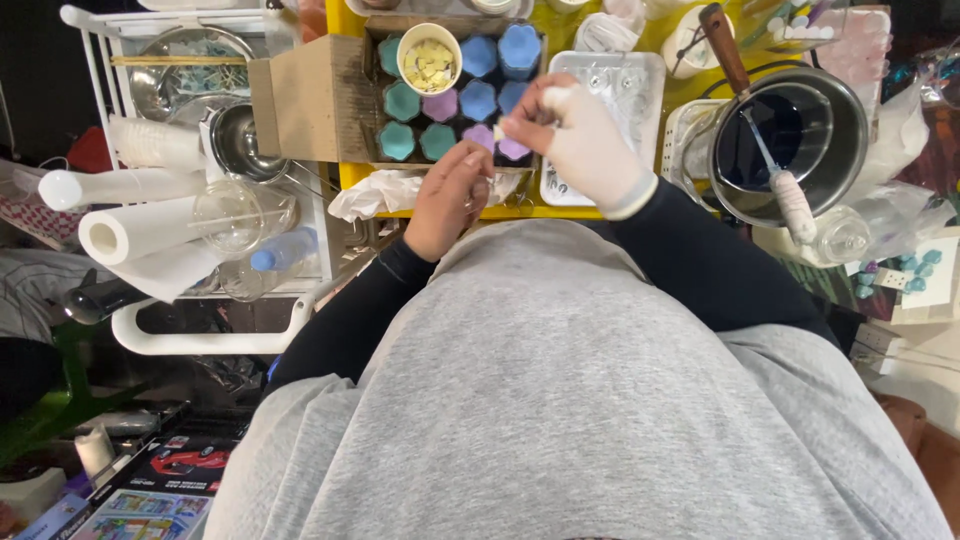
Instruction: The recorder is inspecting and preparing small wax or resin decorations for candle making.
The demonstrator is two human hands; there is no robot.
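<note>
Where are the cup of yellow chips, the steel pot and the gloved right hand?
cup of yellow chips [429, 62], head view, on the yellow pieces inside.
steel pot [850, 128], head view, on its right inner wall.
right hand [585, 135], head view, on the back of the white glove.

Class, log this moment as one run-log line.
left hand: bare, open | right hand: gloved, pinching small white piece | below: cardboard box of coloured candles

Your right hand wears a white glove; your left hand is bare. The moulded pieces in the brown cardboard box are teal, blue and lilac. The surface is yellow, your sleeves black, your top grey.
</note>
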